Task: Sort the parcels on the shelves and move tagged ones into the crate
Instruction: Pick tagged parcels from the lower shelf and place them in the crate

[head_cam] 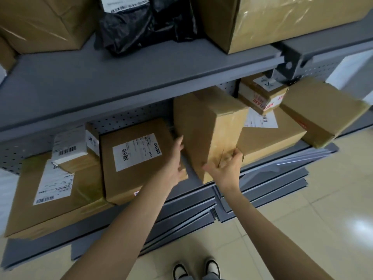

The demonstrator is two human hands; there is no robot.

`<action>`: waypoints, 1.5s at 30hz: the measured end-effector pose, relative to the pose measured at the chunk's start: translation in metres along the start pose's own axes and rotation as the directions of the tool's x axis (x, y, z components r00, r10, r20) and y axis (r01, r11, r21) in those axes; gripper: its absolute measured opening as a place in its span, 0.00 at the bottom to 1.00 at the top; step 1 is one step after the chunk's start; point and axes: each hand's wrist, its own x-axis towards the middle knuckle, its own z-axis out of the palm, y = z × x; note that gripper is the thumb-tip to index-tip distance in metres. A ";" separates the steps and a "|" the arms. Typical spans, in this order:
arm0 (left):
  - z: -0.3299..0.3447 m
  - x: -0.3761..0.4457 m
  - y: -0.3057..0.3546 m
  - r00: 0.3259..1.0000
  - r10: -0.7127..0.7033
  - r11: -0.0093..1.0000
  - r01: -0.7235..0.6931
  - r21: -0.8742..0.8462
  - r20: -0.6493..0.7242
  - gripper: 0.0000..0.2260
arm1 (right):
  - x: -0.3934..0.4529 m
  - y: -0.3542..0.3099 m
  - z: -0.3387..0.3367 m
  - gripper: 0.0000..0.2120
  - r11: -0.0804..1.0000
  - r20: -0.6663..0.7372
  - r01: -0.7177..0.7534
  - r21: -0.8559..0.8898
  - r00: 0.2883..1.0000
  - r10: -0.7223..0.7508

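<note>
Hands point(175, 158) point(226, 164) clasp tilted parcel point(210, 126) at shelf edge point(201, 190).

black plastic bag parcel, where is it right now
In the head view the black plastic bag parcel lies on the upper shelf, top centre, between two big cardboard boxes: one on its left, a taped one on its right.

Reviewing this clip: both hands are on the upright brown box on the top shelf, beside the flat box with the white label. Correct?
Not quite. The head view shows the upright brown box on the lower shelf, not the top one. Left hand and right hand are on it, beside the flat labelled box.
</note>
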 end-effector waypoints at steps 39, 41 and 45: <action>-0.072 -0.042 -0.044 0.991 0.008 0.977 0.021 0.210 -0.137 0.52 | -0.022 -0.011 0.014 0.45 0.777 0.552 -0.559 0.289 0.761 0.342; -0.079 -0.042 -0.033 0.928 0.088 0.993 -0.051 0.110 -0.363 0.51 | -0.010 -0.009 -0.004 0.43 0.787 0.515 -0.516 0.336 0.801 0.306; -0.091 -0.041 -0.005 0.834 0.289 0.955 -0.282 0.088 -0.470 0.34 | 0.005 0.000 -0.053 0.38 0.828 0.479 -0.422 0.370 0.850 0.219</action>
